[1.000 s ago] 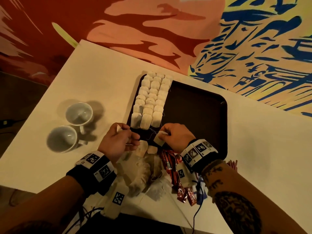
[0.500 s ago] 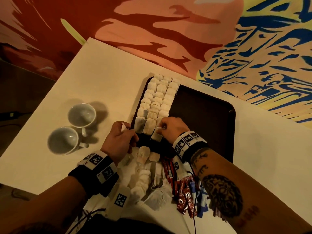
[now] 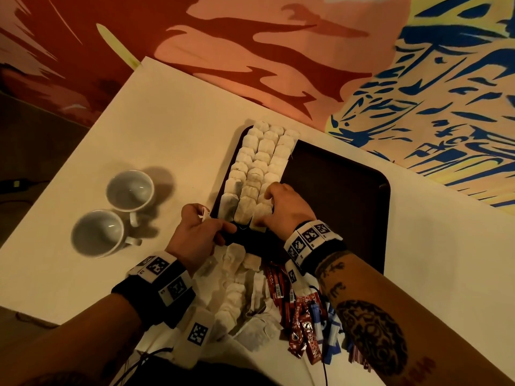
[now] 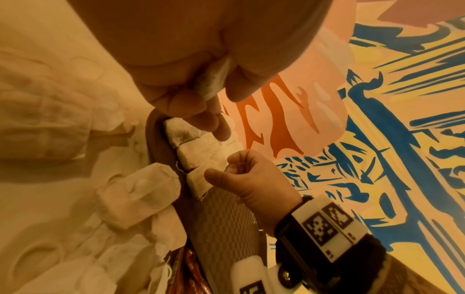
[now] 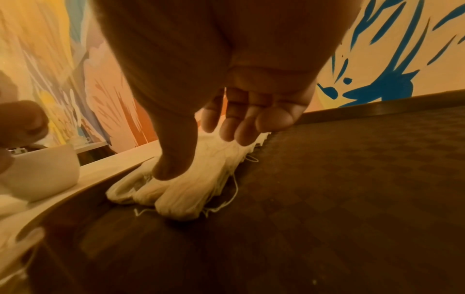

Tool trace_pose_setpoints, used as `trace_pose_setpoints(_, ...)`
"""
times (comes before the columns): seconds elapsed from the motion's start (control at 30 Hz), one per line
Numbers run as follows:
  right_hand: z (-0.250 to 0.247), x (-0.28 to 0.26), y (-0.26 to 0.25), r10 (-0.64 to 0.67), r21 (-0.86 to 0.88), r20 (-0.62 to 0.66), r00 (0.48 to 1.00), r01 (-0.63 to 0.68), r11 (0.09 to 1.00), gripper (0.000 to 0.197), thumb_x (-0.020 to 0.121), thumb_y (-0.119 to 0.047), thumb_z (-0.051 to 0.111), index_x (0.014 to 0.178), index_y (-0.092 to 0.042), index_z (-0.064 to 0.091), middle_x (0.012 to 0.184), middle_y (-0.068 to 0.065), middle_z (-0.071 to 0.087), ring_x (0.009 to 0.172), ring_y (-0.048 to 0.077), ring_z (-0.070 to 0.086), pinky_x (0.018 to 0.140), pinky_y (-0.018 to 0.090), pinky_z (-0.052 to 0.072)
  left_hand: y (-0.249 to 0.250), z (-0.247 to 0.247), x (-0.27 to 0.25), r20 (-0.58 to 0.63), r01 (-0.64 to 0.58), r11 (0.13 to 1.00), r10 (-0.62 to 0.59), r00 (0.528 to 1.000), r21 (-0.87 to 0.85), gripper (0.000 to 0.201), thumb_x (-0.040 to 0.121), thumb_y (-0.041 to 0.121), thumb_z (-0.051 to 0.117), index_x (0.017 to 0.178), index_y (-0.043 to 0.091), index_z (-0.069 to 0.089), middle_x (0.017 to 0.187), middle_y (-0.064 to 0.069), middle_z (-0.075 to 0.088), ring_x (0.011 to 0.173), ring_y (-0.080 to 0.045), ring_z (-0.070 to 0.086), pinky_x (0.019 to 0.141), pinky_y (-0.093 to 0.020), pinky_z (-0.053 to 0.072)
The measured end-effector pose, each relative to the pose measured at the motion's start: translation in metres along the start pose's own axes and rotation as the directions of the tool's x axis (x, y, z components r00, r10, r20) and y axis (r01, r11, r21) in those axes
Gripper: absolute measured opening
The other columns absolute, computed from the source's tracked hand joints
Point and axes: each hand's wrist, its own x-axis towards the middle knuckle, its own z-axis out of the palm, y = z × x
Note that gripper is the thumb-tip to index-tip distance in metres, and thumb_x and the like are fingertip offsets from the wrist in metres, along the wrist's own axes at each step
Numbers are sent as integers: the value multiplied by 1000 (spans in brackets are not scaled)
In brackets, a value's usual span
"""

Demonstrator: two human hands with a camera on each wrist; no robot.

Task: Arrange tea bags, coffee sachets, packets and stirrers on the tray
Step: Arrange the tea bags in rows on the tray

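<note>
A dark brown tray (image 3: 334,204) holds three rows of white tea bags (image 3: 262,157) along its left side. My right hand (image 3: 271,199) lies over the near end of the right row. Its thumb presses the nearest tea bag (image 5: 181,199) flat on the tray, and its fingers (image 5: 234,129) hover loosely over the bags behind, holding nothing. My left hand (image 3: 211,221) sits at the tray's near left corner and pinches another tea bag (image 4: 214,79) between thumb and fingers.
Loose tea bags (image 3: 234,277) lie heaped on the table in front of the tray. Red coffee sachets (image 3: 278,288) and blue packets (image 3: 331,330) lie to their right. Two white cups (image 3: 129,190) (image 3: 97,232) stand left of the tray. The tray's right part is bare.
My right hand has carried its tea bag forward from the tray's near edge and laid it at the near end of the right row. The left hand has hardly moved.
</note>
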Motion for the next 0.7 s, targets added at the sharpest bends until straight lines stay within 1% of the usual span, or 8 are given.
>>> trace_pose_setpoints(0.2, 6, -2, 1, 16, -112, 48, 999, -11, 994, 31, 81, -23, 75, 95, -26, 48, 106, -1, 53, 91, 19, 54, 81, 36, 52, 0, 3, -1, 9, 37, 997, -38, 999, 64, 44, 81, 15, 70, 115, 15, 42, 69, -8, 66, 66, -21, 56, 55, -34, 41)
trace_pose_setpoints(0.33, 1, -4, 3, 40, -64, 32, 999, -38, 997, 35, 77, -34, 81, 88, -28, 49, 98, -5, 49, 86, 16, 53, 74, 31, 48, 3, 6, -6, 73, 36, 992, -45, 996, 123, 34, 86, 15, 62, 114, 14, 42, 78, -9, 70, 63, -18, 52, 53, -31, 39)
trace_pose_setpoints(0.43, -6, -19, -3, -58, 113, -60, 996, 65, 992, 29, 78, -41, 81, 83, -30, 54, 95, -8, 52, 82, 11, 55, 71, 28, 48, 8, 9, -14, 160, 60, 994, -73, 984, 88, 39, 82, 7, 60, 111, 19, 39, 90, -19, 62, 57, -18, 42, 48, -30, 31)
trace_pose_setpoints(0.5, -12, -38, -15, -196, 303, -81, 977, 212, 929, 18, 83, -34, 78, 92, -37, 62, 101, -11, 59, 85, 6, 59, 75, 24, 48, 11, 9, -18, 221, 55, 997, -67, 973, 62, 49, 76, 2, 53, 118, 25, 39, 85, -18, 60, 53, -17, 38, 47, -30, 27)
trace_pose_setpoints(0.57, -20, -63, -29, -360, 476, -45, 932, 337, 813, 31, 90, -21, 73, 102, -48, 64, 109, -11, 63, 89, 8, 63, 79, 18, 50, 13, 9, -24, 279, 30, 998, -43, 959, 51, 64, 77, -9, 43, 129, 28, 39, 73, -15, 62, 53, -18, 39, 46, -29, 26)
trace_pose_setpoints(0.6, -22, -74, -36, -425, 552, -27, 905, 368, 748, 37, 92, -15, 70, 103, -50, 63, 109, -12, 65, 86, 12, 66, 77, 17, 51, 13, 8, -26, 309, 14, 999, -28, 951, 47, 71, 76, -13, 41, 133, 29, 40, 68, -14, 62, 52, -18, 39, 45, -27, 26)
trace_pose_setpoints(0.63, -23, -82, -41, -466, 616, -13, 885, 375, 693, 38, 94, -10, 67, 103, -47, 64, 105, -14, 66, 78, 16, 68, 72, 19, 54, 12, 8, -27, 332, 1, 999, -17, 943, 48, 77, 75, -16, 41, 138, 28, 40, 66, -15, 61, 50, -18, 39, 44, -26, 26)
trace_pose_setpoints(0.7, -19, -88, -46, -447, 682, -16, 894, 336, 650, 20, 96, -7, 64, 98, -27, 69, 90, -13, 67, 59, 18, 66, 58, 23, 54, 11, 9, -28, 363, -1, 998, -22, 932, 63, 90, 71, -13, 45, 146, 36, 33, 68, -19, 58, 48, -17, 40, 42, -24, 27)
